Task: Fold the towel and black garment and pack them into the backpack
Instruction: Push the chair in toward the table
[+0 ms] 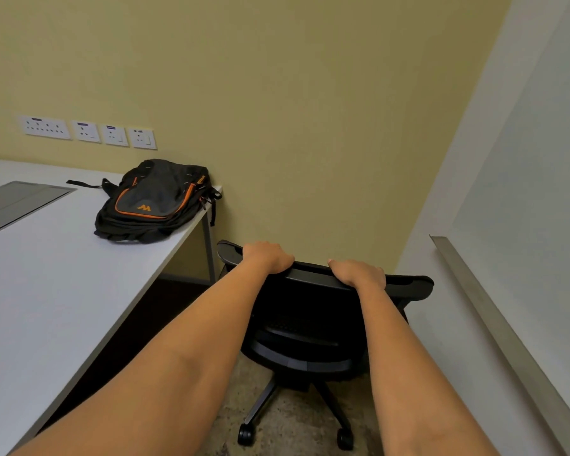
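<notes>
A black backpack (155, 200) with orange trim lies flat at the far right corner of the white table (46, 291), its straps trailing left and over the edge. My left hand (268, 257) and my right hand (359, 273) both grip the top edge of a black office chair's backrest (316, 311), fingers curled over the far side. The chair stands right of the table, in front of me. No towel or black garment is in view.
A yellow wall stands behind the table with a row of power sockets (89, 131). A grey panel (17, 202) is set into the tabletop at the left. A white partition with a metal rail (507, 334) runs along the right. The chair's wheeled base (293, 419) rests on carpet.
</notes>
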